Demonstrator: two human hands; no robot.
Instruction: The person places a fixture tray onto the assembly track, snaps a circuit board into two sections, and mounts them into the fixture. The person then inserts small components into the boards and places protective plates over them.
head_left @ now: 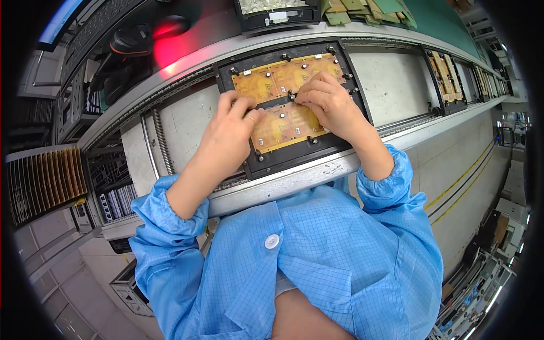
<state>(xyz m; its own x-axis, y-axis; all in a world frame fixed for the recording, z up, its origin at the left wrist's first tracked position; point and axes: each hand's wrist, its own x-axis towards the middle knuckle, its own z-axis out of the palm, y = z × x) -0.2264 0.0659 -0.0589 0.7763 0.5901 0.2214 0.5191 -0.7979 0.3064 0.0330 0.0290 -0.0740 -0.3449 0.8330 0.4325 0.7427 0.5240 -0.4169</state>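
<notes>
Two yellow-orange circuit board panels, an upper one and a lower one, lie in a black frame-like fixture on the conveyor rails. Small black clamps stand around their edges. My right hand is closed in a pinch at a small black clamp in the middle, between the panels. Over the fixture's left side, my left hand has its fingers curled, with the tips near the left ends of the panels. Whatever lies under those fingertips is hidden.
A metal conveyor rail runs along my front. Farther right sits another loaded fixture. Behind are a black bin of small pale parts, loose green boards and a scanner beside red light. A board rack stands left.
</notes>
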